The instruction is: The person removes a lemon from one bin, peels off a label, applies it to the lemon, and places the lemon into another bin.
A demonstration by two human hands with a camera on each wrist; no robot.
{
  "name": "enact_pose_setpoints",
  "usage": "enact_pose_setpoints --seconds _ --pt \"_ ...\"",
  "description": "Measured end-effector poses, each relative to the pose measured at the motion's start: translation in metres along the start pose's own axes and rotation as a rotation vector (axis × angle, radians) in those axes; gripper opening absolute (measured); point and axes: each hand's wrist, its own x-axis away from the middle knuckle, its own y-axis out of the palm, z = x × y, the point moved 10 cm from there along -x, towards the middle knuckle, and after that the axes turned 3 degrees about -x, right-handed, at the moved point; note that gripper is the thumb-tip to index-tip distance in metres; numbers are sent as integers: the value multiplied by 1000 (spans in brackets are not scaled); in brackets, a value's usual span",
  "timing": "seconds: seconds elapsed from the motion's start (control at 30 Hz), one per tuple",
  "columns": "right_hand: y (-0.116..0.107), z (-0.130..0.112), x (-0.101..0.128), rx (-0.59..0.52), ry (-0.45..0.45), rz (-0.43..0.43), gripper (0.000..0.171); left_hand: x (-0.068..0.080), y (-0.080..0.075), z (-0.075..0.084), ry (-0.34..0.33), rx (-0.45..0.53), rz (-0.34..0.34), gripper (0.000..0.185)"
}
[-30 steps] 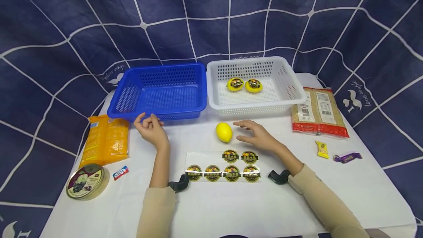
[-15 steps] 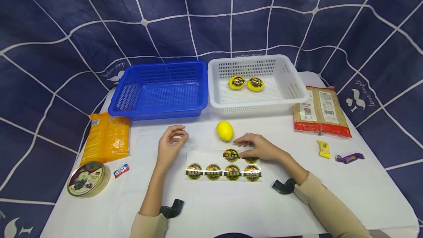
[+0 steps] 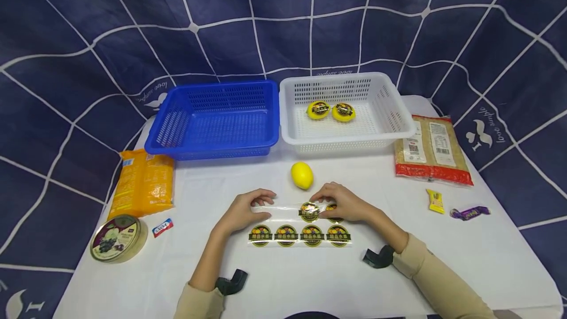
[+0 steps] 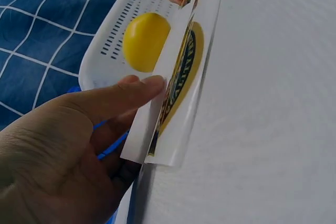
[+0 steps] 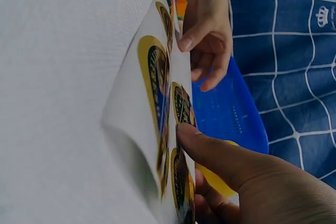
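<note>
Left hand pinches the sticker sheet's far left edge, thumb on top. Right hand pinches a sticker on the far row. The sheet lies near-centre on the bench, a lemon just beyond, blue basket and white basket farther back.

Blue basket beside white basket; orange packet and round tin left; candies right.

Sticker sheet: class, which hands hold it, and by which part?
Both hands hold the sticker sheet by its far edge: the left hand pinches the far left corner, the right hand grips the far right end.
</note>
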Motion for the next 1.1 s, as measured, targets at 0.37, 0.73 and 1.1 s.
enact_pose_setpoints --seconds 0.37,0.73,1.1 --pt "-2 -11 -2 -118 -71 79 29 5 -7 36 17 56 -19 31" --pt "-5 -13 -2 -149 -88 129 24 5 -5 23 -21 70 14 21" --pt "-15 -28 0 -230 -60 176 15 1 -1 -2 -9 55 42 18"
